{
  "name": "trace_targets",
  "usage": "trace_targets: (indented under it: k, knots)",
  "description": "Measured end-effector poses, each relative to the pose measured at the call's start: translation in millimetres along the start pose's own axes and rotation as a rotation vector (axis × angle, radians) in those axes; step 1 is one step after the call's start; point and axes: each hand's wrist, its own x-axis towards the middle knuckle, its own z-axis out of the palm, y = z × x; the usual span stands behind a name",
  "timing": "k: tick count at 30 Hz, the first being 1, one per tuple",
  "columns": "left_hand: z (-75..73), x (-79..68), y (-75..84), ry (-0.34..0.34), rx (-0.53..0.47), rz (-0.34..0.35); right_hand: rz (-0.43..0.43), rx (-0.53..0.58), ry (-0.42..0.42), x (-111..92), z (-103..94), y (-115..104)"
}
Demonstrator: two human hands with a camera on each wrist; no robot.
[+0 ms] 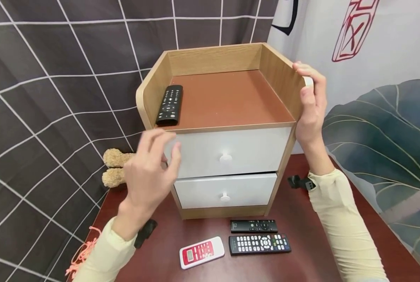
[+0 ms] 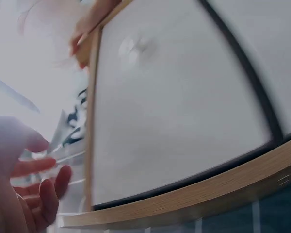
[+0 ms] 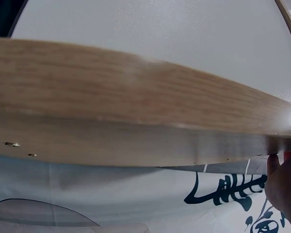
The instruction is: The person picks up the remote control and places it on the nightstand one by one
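Fingers curved loosely left, gripping right

Left hand (image 1: 150, 174) holds nothing; right hand (image 1: 312, 102) grips the side panel (image 1: 276, 74), where firm pressure should steady the cabinet (image 1: 224, 96); behind its front edge lies the black remote (image 1: 170, 105)

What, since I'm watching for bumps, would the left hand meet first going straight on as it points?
Likely the cabinet, at its front left corner near the black remote; depth is unclear.
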Motion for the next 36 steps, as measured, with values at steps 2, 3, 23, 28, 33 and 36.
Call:
trace_targets:
  k: [2, 3, 23, 28, 33, 36]
  knots:
    - [5.6, -14.2, -1.4, -0.019, -0.067, 0.088, 0.006, 0.004, 0.007, 0, 0.6, 0]
    - [9.8, -22.4, -2.2, -0.048, -0.098, 0.129, 0.007, 0.000, 0.009, 0, 0.8, 0]
    - [102.5, -170.0, 14.7, -1.203, -0.332, 0.052, 0.022, 0.000, 0.011, 2, 2.8, -1]
    - [118.1, -189.0, 21.6, -1.306, -0.284, 0.050, 0.015, 0.013, 0.016, 1, 3.0, -1]
    - [129.8, -201.4, 30.7, -1.326, -0.174, 0.050, 0.017, 0.026, 0.016, 1, 1.2, -1]
    - [134.2, -207.3, 37.9, -1.313, -0.120, 0.063, 0.016, 0.033, 0.017, 1, 0.9, 0]
